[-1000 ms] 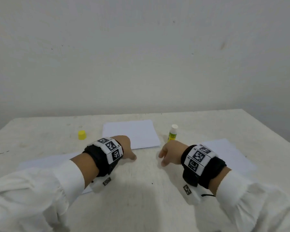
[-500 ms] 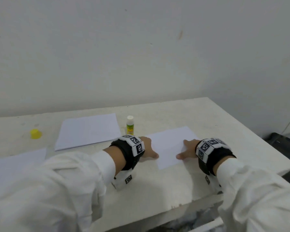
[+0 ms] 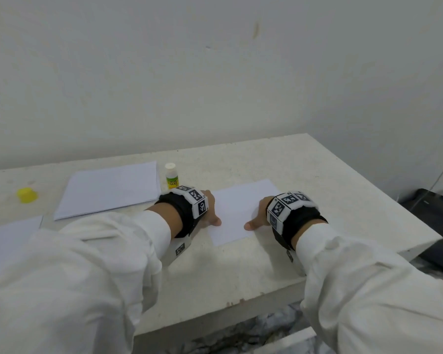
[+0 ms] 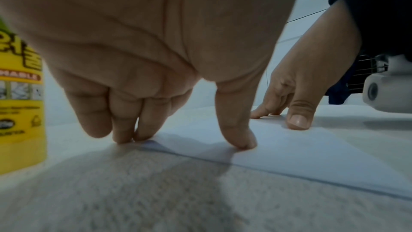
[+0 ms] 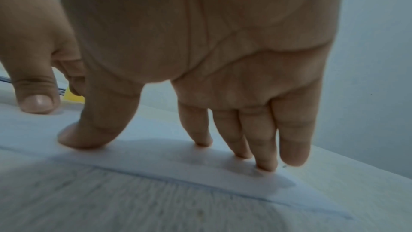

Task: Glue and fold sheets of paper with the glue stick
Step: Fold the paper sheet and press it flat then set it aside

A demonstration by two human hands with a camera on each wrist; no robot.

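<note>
A pale desk (image 3: 317,175) stands against a bare wall. On it a sheet (image 3: 237,213) lies flat toward the right end, pinned by the left hand (image 3: 210,213) at its left edge and the right hand (image 3: 257,217) on its right part, fingers straight, gripping nothing; likely to steady it for a fold. The uncapped glue stick (image 3: 171,176) stands just behind the left hand, within reach. Its yellow cap (image 3: 26,195) sits well apart, past a paper stack (image 3: 108,190). Wristbands hide the knuckles; any glue on the sheet cannot be seen.
</note>
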